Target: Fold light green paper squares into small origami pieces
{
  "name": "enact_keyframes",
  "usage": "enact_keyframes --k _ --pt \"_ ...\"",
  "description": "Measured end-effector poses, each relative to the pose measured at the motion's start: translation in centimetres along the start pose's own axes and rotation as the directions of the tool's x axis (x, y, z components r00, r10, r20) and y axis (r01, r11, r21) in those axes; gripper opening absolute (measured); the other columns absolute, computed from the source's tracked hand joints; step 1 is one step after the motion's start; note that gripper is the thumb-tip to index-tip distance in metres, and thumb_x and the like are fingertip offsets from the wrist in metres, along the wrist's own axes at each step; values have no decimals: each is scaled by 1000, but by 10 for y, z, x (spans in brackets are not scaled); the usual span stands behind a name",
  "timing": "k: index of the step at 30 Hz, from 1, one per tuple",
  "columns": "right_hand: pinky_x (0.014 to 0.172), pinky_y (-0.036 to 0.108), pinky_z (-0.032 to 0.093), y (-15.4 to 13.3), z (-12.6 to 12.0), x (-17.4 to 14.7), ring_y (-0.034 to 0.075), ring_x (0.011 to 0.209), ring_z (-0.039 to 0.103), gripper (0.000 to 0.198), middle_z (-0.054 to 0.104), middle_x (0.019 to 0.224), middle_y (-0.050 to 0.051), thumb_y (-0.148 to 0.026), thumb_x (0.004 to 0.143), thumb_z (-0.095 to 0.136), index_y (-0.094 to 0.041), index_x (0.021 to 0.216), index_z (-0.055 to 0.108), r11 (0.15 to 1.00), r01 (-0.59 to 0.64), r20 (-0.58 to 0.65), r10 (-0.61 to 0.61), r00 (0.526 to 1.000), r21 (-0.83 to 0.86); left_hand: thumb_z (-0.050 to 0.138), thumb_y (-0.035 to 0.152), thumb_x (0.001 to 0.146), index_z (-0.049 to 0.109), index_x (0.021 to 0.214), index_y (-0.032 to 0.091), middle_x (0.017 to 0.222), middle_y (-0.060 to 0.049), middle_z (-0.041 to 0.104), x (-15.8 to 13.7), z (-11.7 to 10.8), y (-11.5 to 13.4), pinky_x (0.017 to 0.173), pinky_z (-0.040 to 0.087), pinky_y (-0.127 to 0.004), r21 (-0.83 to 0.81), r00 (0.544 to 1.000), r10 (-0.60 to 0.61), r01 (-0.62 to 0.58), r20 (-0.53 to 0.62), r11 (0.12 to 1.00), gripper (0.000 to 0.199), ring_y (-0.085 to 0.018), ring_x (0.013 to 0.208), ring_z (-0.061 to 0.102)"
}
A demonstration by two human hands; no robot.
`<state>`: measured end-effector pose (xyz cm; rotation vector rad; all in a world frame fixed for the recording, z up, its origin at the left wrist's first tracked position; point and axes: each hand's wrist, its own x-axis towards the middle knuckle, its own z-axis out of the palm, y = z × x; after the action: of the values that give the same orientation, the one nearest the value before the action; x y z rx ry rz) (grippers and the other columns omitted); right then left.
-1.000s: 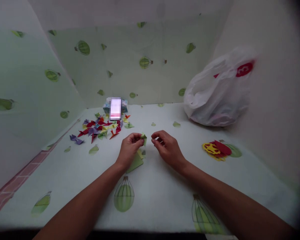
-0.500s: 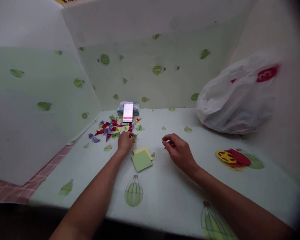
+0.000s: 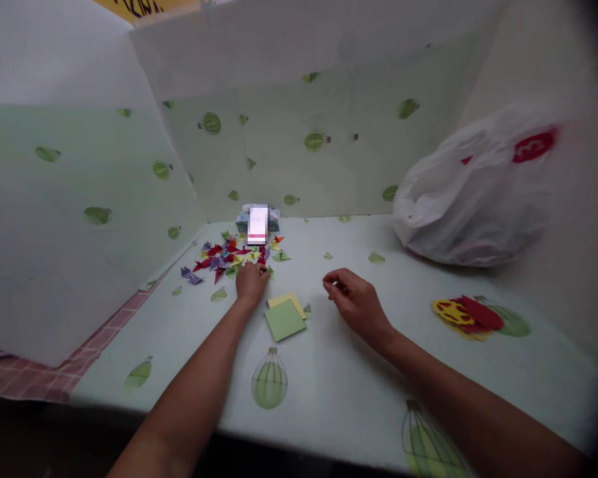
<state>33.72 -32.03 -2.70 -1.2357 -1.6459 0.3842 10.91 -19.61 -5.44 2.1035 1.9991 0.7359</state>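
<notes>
My left hand [image 3: 252,282] rests at the front edge of a pile of small folded paper cranes [image 3: 219,261] in red, purple, yellow, green and orange. Its fingers are curled closed, and a green paper crane [image 3: 272,273] lies right at the fingertips. Whether they grip anything is hidden. To the right, my right hand [image 3: 351,295] is held just over the table with thumb and fingertips together; nothing shows in it. Between the hands and nearer to me lies a square of green paper [image 3: 286,320], partly covering yellow paper squares [image 3: 290,301].
A lit phone [image 3: 258,224] leans on a patterned box [image 3: 274,220] behind the cranes. A full white plastic bag [image 3: 471,206] stands at the back right. Red and yellow cut-out pieces [image 3: 471,315] lie on the right. Balloon-printed sheets [image 3: 274,159] wall the table.
The view has shifted slightly, so the things on the left appear further right. My left hand has drawn back a little from the green crane. The right hand has hardly moved.
</notes>
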Motion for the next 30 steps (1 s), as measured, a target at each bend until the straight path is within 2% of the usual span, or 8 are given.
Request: enact_keyframes --k 5,11,18,24,30 --pt "62 30 45 1 1 -1 16 67 60 10 66 83 5 -21 90 52 -18 85 61 1000 -9 18 9 1000 1 64 27 82 77 103 16 102 -13 73 2 2 -3 76 43 -32 6 1000 -13 12 4 1000 28 -25 90 64" --pt "63 29 44 2 1 0 16 68 60 11 66 82 5 -21 90 52 -18 85 61 1000 -13 43 13 999 4 68 28 79 77 105 18 97 -9 74 5 3 -5 76 45 -30 0 999 -35 35 4 999 30 -23 88 64" --pt "62 29 42 2 1 -1 16 66 58 12 65 79 5 -21 90 52 -18 83 61 1000 -31 70 31 997 -7 63 19 81 77 94 18 96 -9 74 4 5 -6 77 45 -31 -8 1000 -19 19 -17 1000 19 -22 88 65" --pt "63 29 41 4 4 -2 16 65 57 12 63 74 3 -22 90 51 -18 82 60 999 -43 103 44 994 -10 63 19 82 74 99 18 101 -10 72 5 7 -6 82 45 -32 -7 998 -21 21 -53 1000 21 -24 96 63" --pt "62 29 41 3 2 -3 16 64 57 13 63 74 3 -23 91 51 -19 81 59 998 -65 104 65 992 -8 67 20 79 71 97 16 95 -10 71 4 4 -7 80 45 -32 -34 995 -43 40 -94 999 19 -23 91 63"
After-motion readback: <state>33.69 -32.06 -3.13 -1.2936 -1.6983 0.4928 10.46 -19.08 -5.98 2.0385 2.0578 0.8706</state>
